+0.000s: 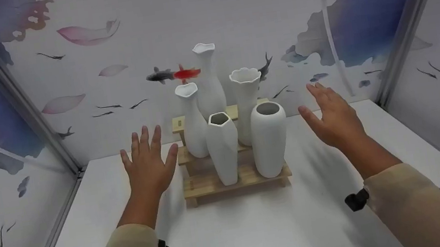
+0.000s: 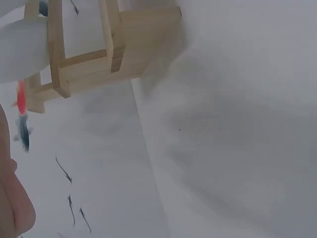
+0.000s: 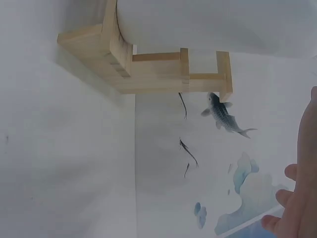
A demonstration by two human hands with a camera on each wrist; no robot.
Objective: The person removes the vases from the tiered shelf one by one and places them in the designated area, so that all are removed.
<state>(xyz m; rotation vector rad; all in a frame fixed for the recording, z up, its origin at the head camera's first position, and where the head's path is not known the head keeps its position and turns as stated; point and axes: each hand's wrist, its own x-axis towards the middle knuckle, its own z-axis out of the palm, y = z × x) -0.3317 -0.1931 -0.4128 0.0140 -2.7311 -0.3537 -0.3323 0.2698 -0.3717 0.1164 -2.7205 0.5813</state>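
Note:
Several white vases stand on a stepped wooden rack (image 1: 207, 184) in the head view. On the lowest step are a faceted vase (image 1: 224, 153) and a smooth rounded vase (image 1: 271, 142). The middle step bears a slim-necked vase (image 1: 193, 123) and a ruffled-rim vase (image 1: 247, 93); the tallest vase (image 1: 209, 81) rises at the back. My left hand (image 1: 149, 169) is held left of the rack, fingers straight and spread, holding nothing. To the right, my right hand (image 1: 334, 117) is raised with straight fingers, apart from the rounded vase and likewise holding nothing.
A white tabletop (image 1: 245, 233) lies under the rack. Behind it stands a white panel (image 1: 264, 12) printed with petals and fish, with similar panels at both sides. Metal posts (image 1: 19, 92) mark the corners. Each sleeve carries a small black device (image 1: 357, 200) near the wrist.

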